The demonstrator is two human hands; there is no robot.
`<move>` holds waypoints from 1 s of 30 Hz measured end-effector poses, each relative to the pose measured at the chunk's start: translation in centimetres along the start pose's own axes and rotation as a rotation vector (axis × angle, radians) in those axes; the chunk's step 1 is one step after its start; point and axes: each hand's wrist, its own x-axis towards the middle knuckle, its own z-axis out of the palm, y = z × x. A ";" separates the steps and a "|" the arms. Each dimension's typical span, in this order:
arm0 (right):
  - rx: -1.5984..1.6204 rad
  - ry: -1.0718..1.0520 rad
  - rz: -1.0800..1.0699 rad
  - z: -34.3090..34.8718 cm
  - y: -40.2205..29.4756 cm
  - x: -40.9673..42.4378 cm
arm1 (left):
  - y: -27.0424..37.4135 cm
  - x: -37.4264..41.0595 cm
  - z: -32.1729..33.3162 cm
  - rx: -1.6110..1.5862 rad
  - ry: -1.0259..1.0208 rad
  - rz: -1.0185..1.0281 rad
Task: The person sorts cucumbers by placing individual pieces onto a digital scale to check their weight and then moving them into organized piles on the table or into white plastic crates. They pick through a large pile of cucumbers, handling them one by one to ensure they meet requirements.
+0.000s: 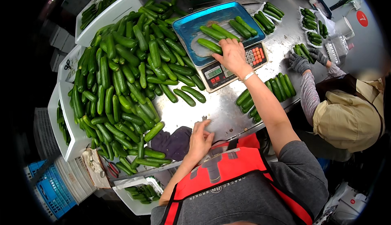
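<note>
Several green cucumbers [212, 32] lie in the blue metal pan [191, 23] of a digital weighing scale [218, 75]. My right hand [231, 52] reaches over the pan's near edge, fingertips at the near ends of the cucumbers; whether it grips one cannot be told. My left hand [200, 139] is held near the table's front edge, fingers apart and holding nothing, beside a dark purple cloth [174, 142]. A large heap of loose cucumbers [122, 72] spreads left of the scale, with two cucumbers [189, 96] lying just off the scale's corner.
White foam boxes [73, 133] line the heap's left side. Grouped cucumbers [279, 87] lie right of the scale on the metal table [220, 112]. A co-worker's gloved hands [299, 62] hold cucumbers at the right. Red-handled scissors [113, 169] lie at the lower left.
</note>
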 end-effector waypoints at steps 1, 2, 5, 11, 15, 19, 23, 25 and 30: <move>-0.004 -0.006 -0.004 0.4 0.1 0.2 | -0.1 0.0 0.0 0.002 -0.004 0.007; -0.008 -0.011 -0.007 0.9 0.3 0.2 | -0.1 -0.1 -0.1 0.008 0.003 0.013; 0.060 0.042 -0.005 1.0 0.5 0.2 | 0.0 -0.2 0.0 0.014 0.016 0.032; 1.007 -0.214 0.301 -2.1 -0.9 -3.2 | -0.4 0.5 0.8 -0.201 -0.008 -0.018; 1.567 -0.419 0.462 -3.4 -2.6 -7.7 | 1.2 2.8 0.3 -0.561 0.086 -0.064; 1.663 -0.467 0.500 -4.5 -4.6 -11.1 | 5.2 5.3 -2.1 -0.637 0.250 -0.031; 1.625 -0.538 0.423 -5.4 -6.2 -13.2 | 6.8 6.2 -3.0 -0.821 0.167 0.000; 1.593 -0.570 0.369 -5.6 -6.7 -13.7 | 6.0 6.5 -2.7 -0.903 0.095 0.053; 1.251 -0.756 0.268 -7.0 -6.1 -13.2 | 6.0 4.9 -3.2 -0.998 0.129 -0.035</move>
